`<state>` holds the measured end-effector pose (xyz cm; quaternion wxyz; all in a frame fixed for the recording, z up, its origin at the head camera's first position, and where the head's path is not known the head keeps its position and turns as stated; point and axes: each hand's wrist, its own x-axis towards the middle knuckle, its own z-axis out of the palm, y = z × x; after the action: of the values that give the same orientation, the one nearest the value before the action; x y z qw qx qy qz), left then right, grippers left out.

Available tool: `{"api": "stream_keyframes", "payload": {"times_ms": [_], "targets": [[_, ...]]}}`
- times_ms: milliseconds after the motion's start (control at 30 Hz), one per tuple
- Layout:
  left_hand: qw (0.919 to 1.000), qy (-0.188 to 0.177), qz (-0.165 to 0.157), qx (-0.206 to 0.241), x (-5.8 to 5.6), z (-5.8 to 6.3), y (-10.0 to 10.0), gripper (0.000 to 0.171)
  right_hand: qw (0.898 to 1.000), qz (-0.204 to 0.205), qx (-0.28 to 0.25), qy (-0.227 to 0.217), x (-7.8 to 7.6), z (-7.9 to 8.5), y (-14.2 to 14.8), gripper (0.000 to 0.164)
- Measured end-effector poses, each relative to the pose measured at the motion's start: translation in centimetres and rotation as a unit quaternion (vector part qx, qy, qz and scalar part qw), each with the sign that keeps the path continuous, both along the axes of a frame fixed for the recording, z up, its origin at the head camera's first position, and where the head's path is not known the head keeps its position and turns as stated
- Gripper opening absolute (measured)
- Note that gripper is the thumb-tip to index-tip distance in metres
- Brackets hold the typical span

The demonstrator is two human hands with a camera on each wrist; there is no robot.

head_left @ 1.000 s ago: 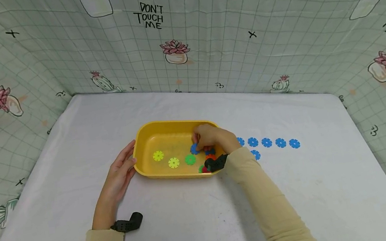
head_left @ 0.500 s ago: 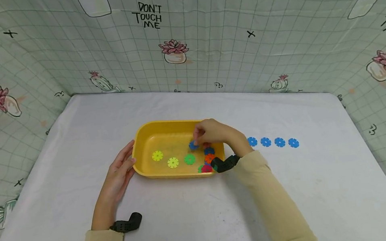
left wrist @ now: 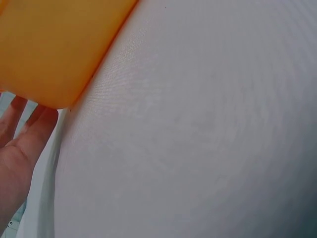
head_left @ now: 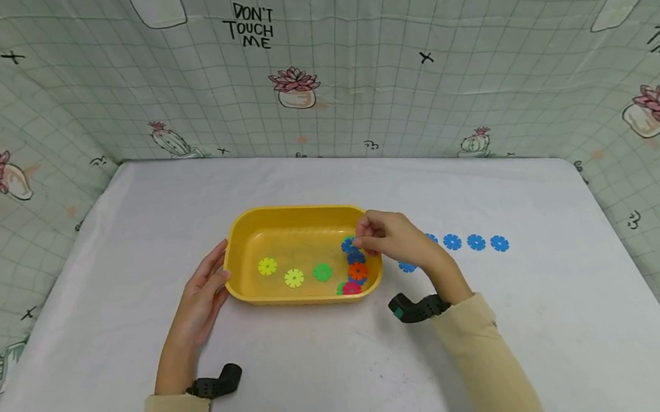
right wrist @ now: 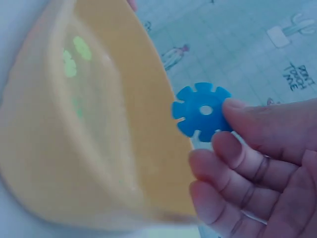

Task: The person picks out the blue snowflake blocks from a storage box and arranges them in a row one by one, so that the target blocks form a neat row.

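Note:
My right hand (head_left: 396, 235) pinches a blue notched plastic disc (right wrist: 190, 111) with a hole in its centre, between thumb and index finger, at the right end of a yellow tray (head_left: 269, 221). My left hand (head_left: 201, 299) rests its extended fingers against the outside of the tray's left end. Inside the tray lie two yellow-green discs (head_left: 293, 278) and a green disc (head_left: 323, 272), spaced apart. An orange disc (head_left: 358, 271), a pink disc (head_left: 351, 288) and some blue ones overlap at the tray's right end.
Blue discs (head_left: 476, 242) lie in a row on the white tablecloth (head_left: 327, 373) right of the tray. Another blue disc (head_left: 407, 267) sits nearer, partly behind my right hand. A printed curtain (head_left: 363, 76) stands behind and beside the table.
My right hand has lifted a blue disc and moved right, from inside the tray to its right rim. My left hand stays at the tray's left end.

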<state>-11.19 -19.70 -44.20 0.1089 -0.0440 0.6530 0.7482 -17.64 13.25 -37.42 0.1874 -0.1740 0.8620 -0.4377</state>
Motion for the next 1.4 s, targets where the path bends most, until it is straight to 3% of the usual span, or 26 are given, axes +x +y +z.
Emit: {"api": "stream_keyframes", "payload": {"times_ms": [267,500,700,967,1100,1400], "targets": [[1.0,0.001,0.001,-0.005,0.1,0.0,0.1,0.053,0.994,-0.087,-0.065,0.015,2.1,-1.0,2.3,0.018],[1.0,0.004,0.0,-0.004,0.1,0.1,0.1,0.052,0.981,-0.156,-0.116,-0.015,3.3,-2.1,4.6,0.024],[1.0,0.008,-0.001,0.0,0.1,0.1,0.0,0.053,0.971,-0.204,-0.119,-0.027,4.0,-3.0,6.5,0.029],[1.0,0.003,-0.001,-0.002,0.1,0.1,0.1,0.053,0.956,-0.265,-0.12,-0.03,4.4,-4.7,9.2,0.023],[1.0,-0.002,0.0,-0.005,0.0,0.1,0.1,0.053,0.949,-0.296,-0.101,-0.035,4.4,-5.7,10.6,0.025],[1.0,0.002,0.001,-0.002,0.0,0.0,0.1,0.053,0.932,-0.339,-0.086,-0.096,4.7,-6.8,13.3,0.03]]}}
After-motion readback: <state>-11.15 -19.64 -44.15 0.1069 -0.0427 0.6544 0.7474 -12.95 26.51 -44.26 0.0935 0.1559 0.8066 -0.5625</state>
